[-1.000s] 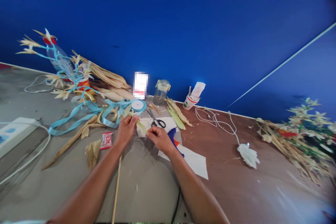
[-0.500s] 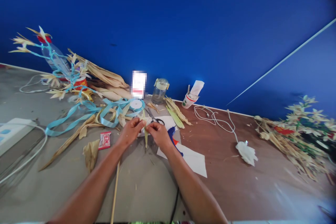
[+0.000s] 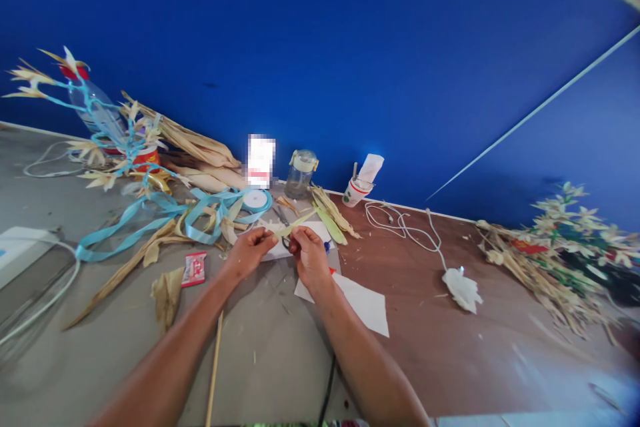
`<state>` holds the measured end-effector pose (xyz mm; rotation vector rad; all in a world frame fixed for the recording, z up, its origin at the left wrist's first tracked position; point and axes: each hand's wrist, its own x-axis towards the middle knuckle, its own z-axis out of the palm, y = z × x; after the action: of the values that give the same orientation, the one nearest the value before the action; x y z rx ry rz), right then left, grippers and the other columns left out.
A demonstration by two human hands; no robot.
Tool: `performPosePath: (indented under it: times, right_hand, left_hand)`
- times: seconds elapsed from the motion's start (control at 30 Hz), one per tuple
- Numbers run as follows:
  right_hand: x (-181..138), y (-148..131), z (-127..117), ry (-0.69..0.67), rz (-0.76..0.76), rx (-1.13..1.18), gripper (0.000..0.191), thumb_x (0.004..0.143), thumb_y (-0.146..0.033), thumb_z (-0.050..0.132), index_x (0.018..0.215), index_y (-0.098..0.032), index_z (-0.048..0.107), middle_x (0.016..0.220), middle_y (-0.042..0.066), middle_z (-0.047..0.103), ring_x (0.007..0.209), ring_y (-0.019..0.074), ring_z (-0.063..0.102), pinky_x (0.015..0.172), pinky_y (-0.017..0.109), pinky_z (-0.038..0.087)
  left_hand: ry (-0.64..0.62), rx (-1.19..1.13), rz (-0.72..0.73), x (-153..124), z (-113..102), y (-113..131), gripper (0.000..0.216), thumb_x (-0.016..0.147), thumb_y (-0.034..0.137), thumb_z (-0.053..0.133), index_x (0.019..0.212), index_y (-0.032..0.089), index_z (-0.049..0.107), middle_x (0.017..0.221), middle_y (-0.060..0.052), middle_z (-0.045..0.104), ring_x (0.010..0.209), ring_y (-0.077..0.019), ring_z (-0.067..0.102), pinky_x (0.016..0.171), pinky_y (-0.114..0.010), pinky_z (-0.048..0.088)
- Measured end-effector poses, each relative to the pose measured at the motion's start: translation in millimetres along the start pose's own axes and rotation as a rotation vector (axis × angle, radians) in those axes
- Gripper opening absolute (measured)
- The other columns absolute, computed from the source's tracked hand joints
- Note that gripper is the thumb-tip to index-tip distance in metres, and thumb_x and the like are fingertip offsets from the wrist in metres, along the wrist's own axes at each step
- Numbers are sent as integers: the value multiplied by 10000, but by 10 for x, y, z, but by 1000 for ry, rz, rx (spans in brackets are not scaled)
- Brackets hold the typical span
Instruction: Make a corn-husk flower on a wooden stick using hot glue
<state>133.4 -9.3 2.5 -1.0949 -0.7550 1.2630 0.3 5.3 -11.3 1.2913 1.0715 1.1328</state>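
Both my hands meet above the table's middle, pinching a thin pale-green husk strip (image 3: 299, 221) between them. My left hand (image 3: 251, 251) grips its left end with closed fingers. My right hand (image 3: 309, 253) is closed on the strip further right, and the free tip sticks out up and to the right. Under the hands lie white paper (image 3: 367, 303), black scissors that are mostly hidden, and a blue glue gun that is mostly hidden too.
Light-blue ribbon (image 3: 150, 217) and its spool (image 3: 256, 199) lie left with dried husks (image 3: 190, 140). A glass jar (image 3: 301, 173), paper cup (image 3: 357, 191), white cable (image 3: 400, 220) and husk flowers (image 3: 560, 240) sit behind and right. A thin stick (image 3: 214, 367) lies near.
The husk strip hung down between my hands half a second ago; now it points up and right. My right hand turned upward, and the view shifted a little left.
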Motion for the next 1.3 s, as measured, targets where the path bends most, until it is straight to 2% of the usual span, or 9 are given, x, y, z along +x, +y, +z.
performPosePath:
  times: [0.23, 0.37, 0.53, 0.63, 0.73, 0.93, 1.13, 1.23, 1.3]
  right_hand:
    - [35, -136, -101, -55, -9, -95, 175, 670, -336, 604, 721, -172, 568, 552, -56, 469, 472, 81, 389, 498, 228, 304]
    - [64, -240, -194, -88, -112, -655, 167, 748, -318, 547, 736, -165, 613, 608, -20, 551, 569, 117, 480, 578, 243, 357]
    - [76, -313, -184, -149, -247, -1413, 210, 827, -304, 511, 880, -154, 649, 934, 88, 637, 854, 172, 578, 764, 268, 395]
    - [105, -293, -127, -180, -216, -1711, 290, 856, -368, 483, 987, -158, 634, 1028, 125, 620, 934, 211, 591, 783, 294, 409]
    - [166, -250, -80, -218, -181, -1875, 331, 841, -391, 499, 1031, -148, 619, 1054, 151, 616, 955, 262, 604, 768, 335, 432]
    - [312, -212, -52, -225, -123, -1881, 358, 807, -277, 526, 1128, -118, 533, 1050, 185, 622, 956, 299, 620, 722, 357, 453]
    - [382, -223, -76, -212, -27, -1638, 330, 733, -131, 537, 1060, -101, 569, 1031, 205, 645, 986, 313, 601, 752, 360, 424]
    - [390, -271, -139, -214, -5, -1507, 284, 728, -164, 552, 1007, -130, 590, 993, 156, 660, 944, 264, 604, 725, 313, 418]
    - [386, -320, -198, -235, 41, -1381, 259, 733, -209, 563, 983, -146, 593, 908, 103, 669, 816, 201, 614, 653, 267, 419]
  left_hand:
    - [218, -122, -46, 27, -94, 32, 256, 647, 420, 691, 666, 165, 669, 629, 2, 568, 546, -100, 475, 501, -213, 363]
    - [255, -204, -43, 19, -78, 71, 241, 630, 404, 699, 656, 166, 667, 680, -8, 595, 543, -92, 465, 505, -217, 363]
    - [299, -178, -21, 38, -144, 86, 262, 633, 410, 685, 692, 155, 672, 646, -14, 599, 569, -116, 474, 518, -224, 356]
    - [302, -86, -34, 48, -207, 91, 282, 670, 418, 644, 724, 144, 681, 607, -1, 576, 536, -106, 434, 496, -224, 316]
    - [283, 11, -65, 52, -248, 90, 302, 697, 426, 597, 737, 140, 684, 534, 25, 510, 490, -96, 378, 476, -231, 272]
    - [276, 200, 9, 69, -270, 28, 303, 684, 402, 589, 501, 163, 550, 441, 59, 330, 463, -90, 321, 469, -242, 212]
    - [266, -199, -183, 47, -208, 91, 282, 615, 368, 664, 770, 133, 672, 512, 43, 472, 458, -79, 381, 469, -223, 303]
    - [246, -340, -220, 33, -188, 135, 341, 561, 345, 719, 818, 127, 671, 515, 60, 464, 439, -53, 357, 482, -210, 340]
    - [221, -386, -219, 24, -183, 158, 356, 550, 337, 736, 827, 122, 673, 510, 68, 449, 434, -43, 342, 483, -205, 345]
